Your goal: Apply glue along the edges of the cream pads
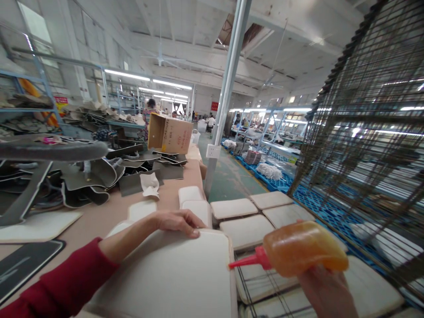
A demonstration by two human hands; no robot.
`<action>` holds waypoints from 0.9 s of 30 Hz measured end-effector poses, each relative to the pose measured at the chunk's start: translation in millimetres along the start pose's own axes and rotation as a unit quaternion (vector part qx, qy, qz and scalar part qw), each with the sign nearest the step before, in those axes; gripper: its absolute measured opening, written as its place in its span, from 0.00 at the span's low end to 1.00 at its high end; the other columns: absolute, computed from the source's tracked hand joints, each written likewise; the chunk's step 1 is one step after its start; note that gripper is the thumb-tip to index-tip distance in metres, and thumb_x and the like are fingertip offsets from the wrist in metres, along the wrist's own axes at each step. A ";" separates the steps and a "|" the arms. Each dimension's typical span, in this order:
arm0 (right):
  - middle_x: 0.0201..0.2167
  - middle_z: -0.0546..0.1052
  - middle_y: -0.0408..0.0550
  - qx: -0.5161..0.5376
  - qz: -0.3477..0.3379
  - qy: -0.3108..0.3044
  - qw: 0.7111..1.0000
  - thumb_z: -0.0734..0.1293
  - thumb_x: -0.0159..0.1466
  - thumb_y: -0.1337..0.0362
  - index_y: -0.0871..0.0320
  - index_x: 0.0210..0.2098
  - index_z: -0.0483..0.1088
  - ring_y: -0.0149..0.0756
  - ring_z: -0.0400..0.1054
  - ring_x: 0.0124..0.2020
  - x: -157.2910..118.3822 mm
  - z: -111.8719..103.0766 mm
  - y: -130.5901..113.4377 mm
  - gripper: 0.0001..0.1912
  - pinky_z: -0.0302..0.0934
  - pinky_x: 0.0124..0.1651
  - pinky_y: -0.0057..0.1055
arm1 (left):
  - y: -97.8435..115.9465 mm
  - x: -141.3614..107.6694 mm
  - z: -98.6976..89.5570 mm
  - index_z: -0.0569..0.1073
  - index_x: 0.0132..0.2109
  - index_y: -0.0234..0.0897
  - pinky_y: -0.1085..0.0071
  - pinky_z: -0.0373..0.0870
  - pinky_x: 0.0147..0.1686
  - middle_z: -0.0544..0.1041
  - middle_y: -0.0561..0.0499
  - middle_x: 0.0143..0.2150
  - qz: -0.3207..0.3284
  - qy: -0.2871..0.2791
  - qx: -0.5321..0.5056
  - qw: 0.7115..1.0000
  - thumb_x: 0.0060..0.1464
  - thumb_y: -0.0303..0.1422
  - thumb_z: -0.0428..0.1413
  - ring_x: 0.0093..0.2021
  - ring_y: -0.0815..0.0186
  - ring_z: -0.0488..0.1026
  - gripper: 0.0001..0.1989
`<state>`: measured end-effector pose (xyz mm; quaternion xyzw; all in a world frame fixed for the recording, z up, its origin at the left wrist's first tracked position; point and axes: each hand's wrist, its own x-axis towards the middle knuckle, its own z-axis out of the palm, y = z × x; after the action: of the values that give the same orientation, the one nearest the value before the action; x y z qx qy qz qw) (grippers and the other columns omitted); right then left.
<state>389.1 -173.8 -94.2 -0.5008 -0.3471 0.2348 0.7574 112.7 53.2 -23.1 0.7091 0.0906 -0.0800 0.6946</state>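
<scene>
My right hand (326, 289) is wrapped round a squeeze bottle (303, 247) of amber liquid that looks like glue. The bottle lies tilted, and its red nozzle (248, 260) points left with the tip at the right edge of a white rounded-corner panel (179, 269). At the panel's far edge my left hand (179, 223) grips it, thumb on top and fingers curled over the rim. Behind that hand, more white panels (195, 207) lie on the tan table (86, 225).
To the right, several white panels (247, 227) lie on a wire rack; tall wire racks (367, 101) rise beside it. Dark grey sheet pieces (86, 176) are heaped on the left. Further back stand a cardboard box (175, 134) and a metal post (225, 97). Distant people are at work.
</scene>
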 end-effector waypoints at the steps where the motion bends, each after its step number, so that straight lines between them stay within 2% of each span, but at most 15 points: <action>1: 0.40 0.76 0.46 0.003 0.003 0.016 1.000 0.68 0.56 0.57 0.48 0.39 0.74 0.48 0.70 0.43 2.8 2.0 -2.1 0.11 0.67 0.45 0.47 | 0.8 -0.2 0.6 0.77 0.46 0.33 0.78 0.68 0.29 0.78 0.51 0.33 0.002 -0.002 -0.003 1.000 0.47 0.41 0.61 0.30 0.68 0.72 0.21; 3: 0.43 0.76 0.46 0.015 0.002 0.034 0.999 0.69 0.54 0.58 0.47 0.44 0.72 0.47 0.70 0.43 8.7 6.8 -6.7 0.17 0.67 0.45 0.46 | 2.6 -0.5 1.8 0.77 0.46 0.32 0.79 0.68 0.30 0.79 0.51 0.34 0.004 -0.007 -0.001 1.000 0.47 0.40 0.61 0.31 0.68 0.73 0.20; 6: 0.42 0.76 0.44 0.036 -0.005 0.031 0.999 0.71 0.52 0.59 0.46 0.44 0.71 0.45 0.70 0.41 12.6 12.7 -10.2 0.19 0.67 0.44 0.43 | 3.3 -1.0 2.7 0.77 0.46 0.32 0.79 0.68 0.32 0.79 0.50 0.35 0.003 -0.009 0.009 1.000 0.47 0.41 0.61 0.32 0.68 0.73 0.21; 11: 0.37 0.76 0.48 0.024 0.009 -0.002 1.000 0.67 0.55 0.56 0.50 0.37 0.74 0.45 0.69 0.43 1.4 14.0 -5.9 0.11 0.67 0.44 0.43 | -2.8 -1.8 0.5 0.76 0.47 0.33 0.79 0.69 0.32 0.79 0.51 0.34 -0.003 -0.004 0.000 1.000 0.47 0.40 0.61 0.32 0.68 0.74 0.21; 15: 0.31 0.77 0.47 0.008 0.021 -0.023 0.999 0.65 0.56 0.57 0.47 0.29 0.74 0.45 0.69 0.43 -7.4 11.1 -6.2 0.06 0.66 0.46 0.42 | -5.0 -0.7 -0.8 0.76 0.47 0.33 0.78 0.69 0.32 0.79 0.51 0.34 -0.020 0.001 -0.023 1.000 0.46 0.38 0.61 0.32 0.67 0.74 0.21; 21: 0.20 0.73 0.45 0.017 0.040 0.014 0.999 0.70 0.51 0.56 0.47 0.24 0.74 0.46 0.70 0.38 -15.9 11.3 -12.2 0.04 0.67 0.45 0.42 | -4.1 3.8 -0.7 0.77 0.46 0.32 0.76 0.70 0.33 0.79 0.50 0.35 -0.026 -0.008 -0.046 0.999 0.46 0.38 0.61 0.33 0.65 0.75 0.20; 24: 0.24 0.75 0.47 0.029 0.062 0.049 0.996 0.71 0.49 0.54 0.51 0.28 0.74 0.47 0.70 0.39 -21.4 16.8 -14.1 0.10 0.68 0.42 0.40 | -6.2 4.7 -1.3 0.77 0.46 0.34 0.75 0.71 0.34 0.80 0.50 0.36 -0.034 -0.010 -0.055 0.998 0.46 0.38 0.61 0.33 0.64 0.76 0.20; 27: 0.35 0.76 0.49 0.027 0.069 0.069 0.995 0.71 0.48 0.53 0.53 0.38 0.74 0.47 0.70 0.42 -20.5 21.3 -14.5 0.19 0.68 0.41 0.39 | -8.5 4.4 -1.9 0.77 0.47 0.35 0.73 0.71 0.35 0.80 0.50 0.37 -0.040 0.001 -0.058 0.998 0.46 0.39 0.61 0.34 0.63 0.76 0.20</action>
<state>359.6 -181.2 -81.3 -0.5177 -0.2521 0.2613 0.7747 114.9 55.4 -32.3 0.6638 0.1240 -0.1022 0.7305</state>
